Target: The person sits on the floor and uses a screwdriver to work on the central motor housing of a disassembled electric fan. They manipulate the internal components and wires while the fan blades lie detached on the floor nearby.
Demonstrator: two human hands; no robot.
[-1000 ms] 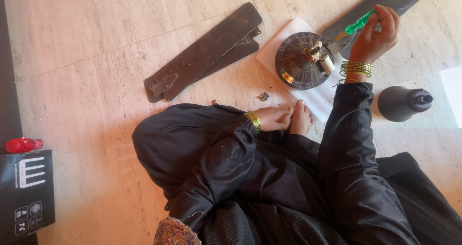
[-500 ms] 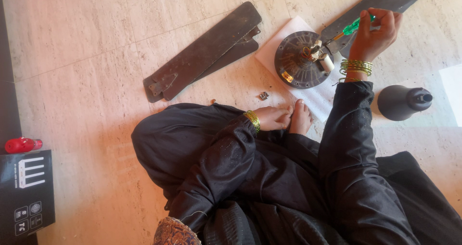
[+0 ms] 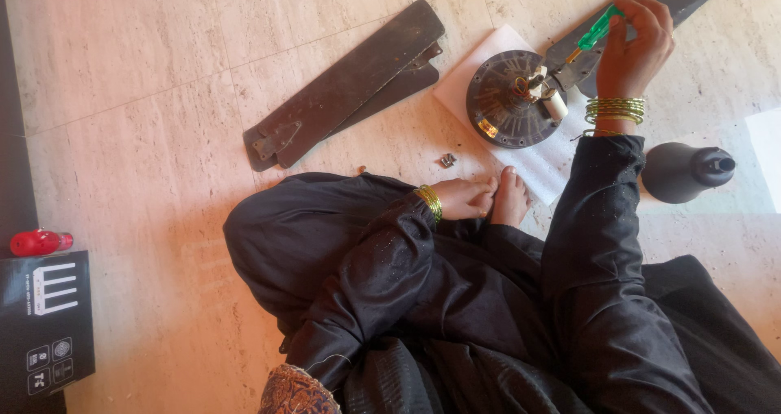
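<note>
Black sparkly robe, long sleeves; gold bangles on both wrists, embroidered trim nr hem.

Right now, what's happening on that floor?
A person in black sits on the tiled floor over a round ceiling fan motor that lies on a white foam sheet. The right hand holds a green-handled screwdriver angled down at the motor's hub. The left hand rests by the person's foot, holding nothing that shows. Two detached fan blades lie stacked to the left, a small metal part sits loose on the floor, and a dark cone-shaped cover lies to the right.
</note>
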